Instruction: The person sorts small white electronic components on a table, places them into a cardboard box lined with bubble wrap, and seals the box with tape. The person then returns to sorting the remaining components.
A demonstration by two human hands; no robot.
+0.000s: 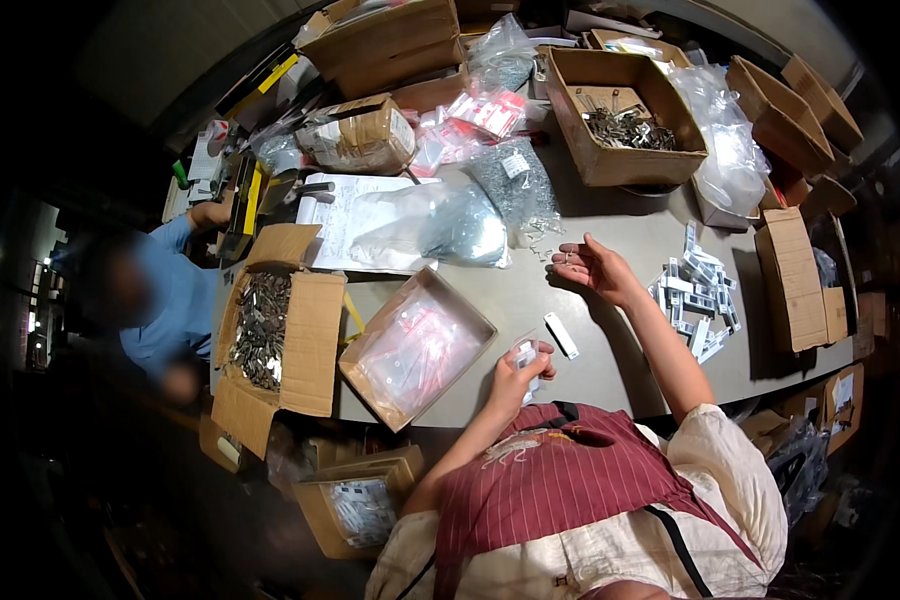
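Note:
My left hand (521, 376) is closed around a small clear plastic bag (526, 355) near the table's front edge. What the bag contains is hard to make out. Farther off, my right hand (592, 270) is turned palm up, its fingers stretched out to the left. A tiny bright spot shows at those fingers, too small to name. Just beyond the fingertips lie several small metal pieces (540, 252). Between my hands rests a white, flat, oblong part (561, 336). Left of my left hand, a shallow cardboard box (482, 345) holds clear bags with red markings (420, 345).
A pile of white and grey oblong parts (698, 290) lies right of my right arm. Cardboard boxes of metal parts stand at left (310, 345) and at the back (625, 165). Filled plastic bags (470, 228) lie on papers (345, 215). Another person (175, 290) works at left.

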